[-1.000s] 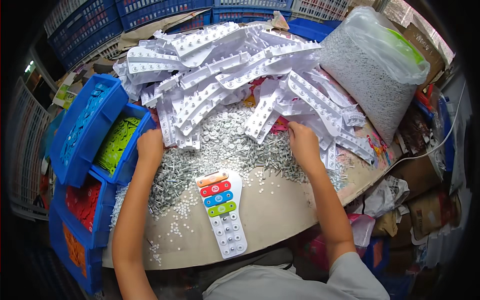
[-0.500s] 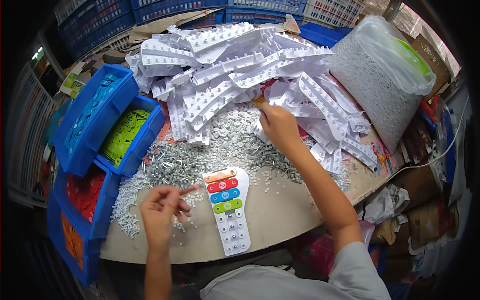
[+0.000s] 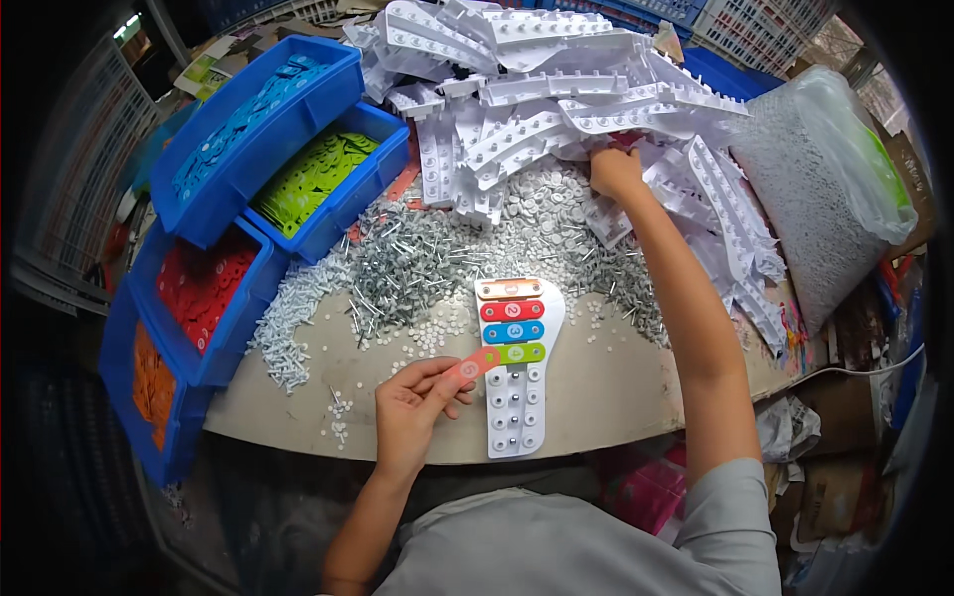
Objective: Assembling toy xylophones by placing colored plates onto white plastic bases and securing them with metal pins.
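A white toy xylophone base (image 3: 515,417) lies on the table in front of me. Across its wider upper end sit orange, red, blue and green bars, and its lower part shows bare white posts and small metal pins. My left hand (image 3: 415,402) pinches a salmon-pink xylophone bar (image 3: 467,370). The bar's far end overlaps the left end of the green bar (image 3: 519,354); whether they touch I cannot tell. My right hand (image 3: 618,173) reaches to the edge of the heap of white plastic bases (image 3: 542,89), its fingertips hidden there.
Blue bins (image 3: 328,233) on the left hold blue, green, red and orange bars. Loose screws (image 3: 407,258) and white round caps (image 3: 542,209) lie in piles mid-table. A clear bag (image 3: 810,189) full of small pale pieces stands at the right. Stacked crates (image 3: 755,30) line the back.
The whole view has shifted. My left hand has brought the salmon bar from beside the base to the green bar. My right hand stays at the heap, its fingertips now hidden.
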